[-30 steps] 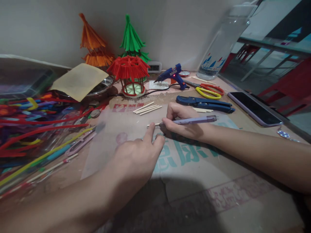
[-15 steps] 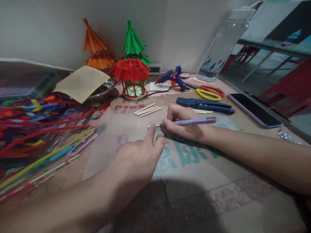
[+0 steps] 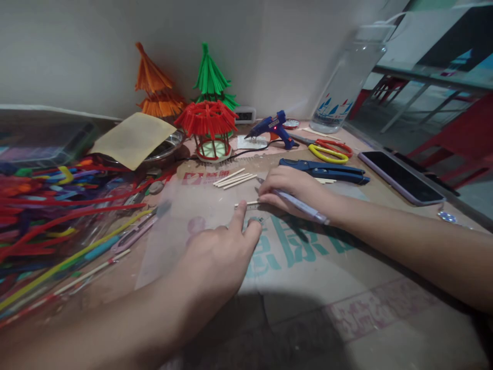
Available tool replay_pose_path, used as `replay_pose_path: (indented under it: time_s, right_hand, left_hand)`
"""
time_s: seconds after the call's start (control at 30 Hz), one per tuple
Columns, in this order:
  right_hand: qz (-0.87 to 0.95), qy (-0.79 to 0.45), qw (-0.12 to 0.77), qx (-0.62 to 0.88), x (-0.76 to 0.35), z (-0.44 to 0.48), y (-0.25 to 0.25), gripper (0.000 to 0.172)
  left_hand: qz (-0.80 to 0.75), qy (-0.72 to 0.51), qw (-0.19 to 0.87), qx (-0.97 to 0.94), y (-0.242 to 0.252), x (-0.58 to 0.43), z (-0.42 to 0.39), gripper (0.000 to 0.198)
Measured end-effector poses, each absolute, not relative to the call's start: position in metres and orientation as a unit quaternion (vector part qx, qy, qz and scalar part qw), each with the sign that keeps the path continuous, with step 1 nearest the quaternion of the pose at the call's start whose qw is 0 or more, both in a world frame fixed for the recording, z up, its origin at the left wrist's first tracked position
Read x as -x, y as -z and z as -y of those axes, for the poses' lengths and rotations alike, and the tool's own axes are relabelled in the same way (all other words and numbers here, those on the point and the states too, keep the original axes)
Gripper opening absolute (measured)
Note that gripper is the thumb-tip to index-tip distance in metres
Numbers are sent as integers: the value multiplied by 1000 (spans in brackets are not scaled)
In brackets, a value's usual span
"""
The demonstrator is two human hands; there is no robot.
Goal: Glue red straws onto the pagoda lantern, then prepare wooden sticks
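Note:
A thin wooden stick (image 3: 252,202) lies along a small clear ruler (image 3: 253,207) on the sheet-covered cardboard. My left hand (image 3: 217,252) pins the stick's left end with an outstretched index finger; its thumb is apart and the other fingers curl under. At the stick's right end are the fingertips of my right hand (image 3: 287,187), closed around a pale purple pen (image 3: 302,205). The pen's tip points up and away, off the stick. Just beyond, several cut sticks (image 3: 234,179) lie in a loose bunch.
Behind stand red (image 3: 208,118), green (image 3: 210,69) and orange (image 3: 154,74) pipe-cleaner structures. A blue glue gun (image 3: 271,128), scissors (image 3: 331,150), a blue-handled cutter (image 3: 323,170), a phone (image 3: 400,177) and a bottle (image 3: 335,87) line the right. Pipe cleaners (image 3: 54,205) heap at left.
My right hand has turned the pen, so its tip has swung up off the stick and its back end down. The right fingertips are now at the stick's end. My left hand stays put.

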State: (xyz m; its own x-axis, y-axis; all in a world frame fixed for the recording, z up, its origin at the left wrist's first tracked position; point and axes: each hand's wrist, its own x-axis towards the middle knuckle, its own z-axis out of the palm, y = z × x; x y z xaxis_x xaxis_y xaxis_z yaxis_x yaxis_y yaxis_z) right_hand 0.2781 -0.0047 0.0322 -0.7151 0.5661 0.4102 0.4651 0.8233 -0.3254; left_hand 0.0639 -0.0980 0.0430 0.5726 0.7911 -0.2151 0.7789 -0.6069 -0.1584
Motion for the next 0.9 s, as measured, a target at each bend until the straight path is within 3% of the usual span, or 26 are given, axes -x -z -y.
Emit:
replay_pose_path:
  time_s: [0.13,0.47,0.7,0.9]
  right_hand:
    - [932,-81,192,297,-288,0,-26,20]
    - [931,-18,197,308,-256,-28,-22,22]
    - [898,19,264,352,-267,-36,-36,20]
    - [884,10,270,383,-315,-10,-52,26]
  left_hand:
    - [440,-121,29,889,-43,-64,101,39]
    - [431,-103,67,894,-43,-64,102,38]
    - [435,-97,59,893,-44,-64,103,42]
    - [437,-112,52,891,-44,-65,103,43]
